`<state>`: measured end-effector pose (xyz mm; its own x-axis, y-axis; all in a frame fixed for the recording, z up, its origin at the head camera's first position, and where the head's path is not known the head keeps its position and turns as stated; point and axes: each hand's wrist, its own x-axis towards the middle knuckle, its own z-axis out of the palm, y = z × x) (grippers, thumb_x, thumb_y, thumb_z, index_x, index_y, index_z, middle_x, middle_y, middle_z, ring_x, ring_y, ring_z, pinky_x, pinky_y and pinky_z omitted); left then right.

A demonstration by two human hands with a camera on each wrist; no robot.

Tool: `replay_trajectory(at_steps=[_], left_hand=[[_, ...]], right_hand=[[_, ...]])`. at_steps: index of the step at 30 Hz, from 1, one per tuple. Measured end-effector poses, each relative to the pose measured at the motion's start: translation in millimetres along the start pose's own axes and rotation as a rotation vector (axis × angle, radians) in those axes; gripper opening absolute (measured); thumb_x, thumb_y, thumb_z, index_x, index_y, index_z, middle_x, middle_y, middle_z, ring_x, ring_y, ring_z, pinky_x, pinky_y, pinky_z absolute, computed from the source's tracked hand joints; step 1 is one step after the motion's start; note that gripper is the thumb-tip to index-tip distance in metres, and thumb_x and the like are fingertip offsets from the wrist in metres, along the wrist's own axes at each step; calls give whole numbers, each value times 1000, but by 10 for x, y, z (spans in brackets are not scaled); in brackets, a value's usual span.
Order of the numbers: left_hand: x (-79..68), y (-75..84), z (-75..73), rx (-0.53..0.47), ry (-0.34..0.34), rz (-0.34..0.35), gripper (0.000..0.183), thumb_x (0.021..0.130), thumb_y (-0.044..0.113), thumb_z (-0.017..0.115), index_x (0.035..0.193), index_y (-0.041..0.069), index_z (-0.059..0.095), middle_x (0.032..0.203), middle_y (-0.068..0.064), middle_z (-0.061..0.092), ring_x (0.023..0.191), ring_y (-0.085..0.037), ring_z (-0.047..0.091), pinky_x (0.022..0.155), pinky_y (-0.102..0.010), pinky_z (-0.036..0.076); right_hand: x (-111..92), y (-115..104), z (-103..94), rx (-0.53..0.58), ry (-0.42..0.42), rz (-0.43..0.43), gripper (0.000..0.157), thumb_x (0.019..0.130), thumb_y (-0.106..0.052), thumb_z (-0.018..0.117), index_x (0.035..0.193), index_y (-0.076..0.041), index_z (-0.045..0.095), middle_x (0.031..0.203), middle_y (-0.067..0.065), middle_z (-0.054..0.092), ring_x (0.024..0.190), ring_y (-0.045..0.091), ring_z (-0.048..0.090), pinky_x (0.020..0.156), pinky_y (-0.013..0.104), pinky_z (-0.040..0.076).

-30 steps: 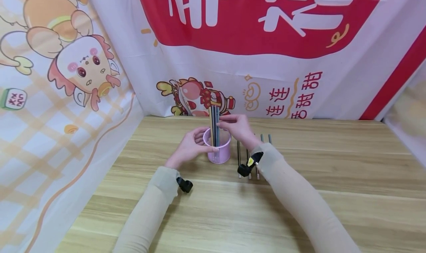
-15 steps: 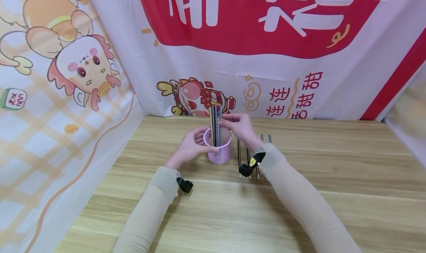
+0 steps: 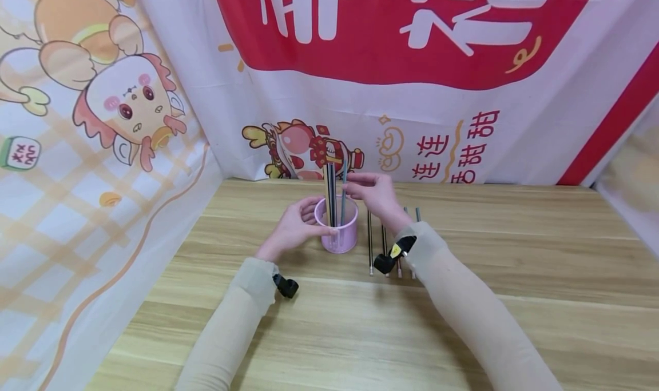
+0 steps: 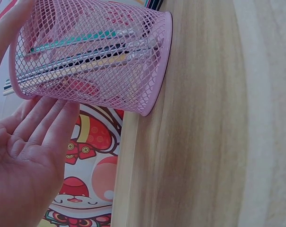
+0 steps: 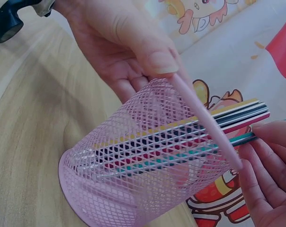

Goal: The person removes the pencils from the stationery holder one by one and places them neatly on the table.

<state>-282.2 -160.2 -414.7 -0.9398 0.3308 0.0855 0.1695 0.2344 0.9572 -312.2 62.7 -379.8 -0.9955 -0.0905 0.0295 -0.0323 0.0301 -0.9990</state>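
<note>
A pink mesh pencil holder (image 3: 347, 239) stands upright on the wooden table. My left hand (image 3: 293, 225) holds it from the left, thumb near the front rim and fingers along the far side. Inside, several pencils (image 3: 329, 194) lean together, with yellow, black and red ones visible in the right wrist view. My right hand (image 3: 373, 196) pinches the upper part of a green pencil (image 5: 247, 138), whose lower end is inside the holder, apart from the others. Through the mesh, pale eraser ends (image 4: 145, 45) show near the holder's bottom.
Several more pencils (image 3: 370, 242) lie side by side on the table (image 3: 329, 334) to the right of the holder, partly hidden beneath my right forearm. A printed cloth (image 3: 288, 99) hangs behind the table's far edge, and another covers the left side.
My right hand has shifted slightly right and up, drawing the green pencil away from the bundle inside the holder. The left hand and the holder have stayed in place.
</note>
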Motion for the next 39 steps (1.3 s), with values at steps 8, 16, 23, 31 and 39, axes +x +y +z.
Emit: replay_trajectory(at_steps=[8, 16, 23, 31, 39], left_hand=[[2, -7, -6, 2, 3, -3, 81, 74, 9, 92, 144, 4, 52, 137, -11, 61, 125, -24, 59, 106, -32, 48], [-6, 7, 2, -4, 3, 2, 82, 73, 8, 92, 144, 3, 51, 138, -12, 61, 125, -25, 59, 107, -32, 48], [-2, -2, -5, 16, 2, -2, 83, 73, 9, 92, 145, 3, 50, 140, -13, 59, 127, -27, 57, 108, -33, 47], [-3, 2, -3, 16, 4, -8, 84, 72, 9, 93, 145, 2, 50, 140, -14, 59, 127, -26, 57, 108, -33, 46], [3, 12, 3, 6, 1, -10, 84, 72, 8, 93, 144, 2, 50, 139, -14, 59, 126, -26, 58, 108, -33, 47]], right_hand=[[-64, -84, -76, -4, -6, -25, 43, 89, -21, 82, 129, -8, 69, 114, 9, 73, 98, 25, 72, 101, 38, 53], [-118, -165, -161, 36, 32, -35, 47, 87, -23, 83, 129, -8, 68, 115, 9, 73, 98, 26, 72, 101, 35, 53], [-144, -228, -254, 131, 99, -105, 44, 86, -15, 84, 125, -1, 69, 112, 14, 73, 95, 25, 73, 89, 33, 60], [-167, -352, -453, 197, 188, -179, 40, 87, -13, 83, 123, -1, 70, 110, 14, 74, 92, 23, 73, 87, 32, 60], [-211, -454, -714, 230, 241, -208, 43, 86, -19, 85, 123, -3, 71, 114, 14, 72, 97, 23, 72, 89, 33, 59]])
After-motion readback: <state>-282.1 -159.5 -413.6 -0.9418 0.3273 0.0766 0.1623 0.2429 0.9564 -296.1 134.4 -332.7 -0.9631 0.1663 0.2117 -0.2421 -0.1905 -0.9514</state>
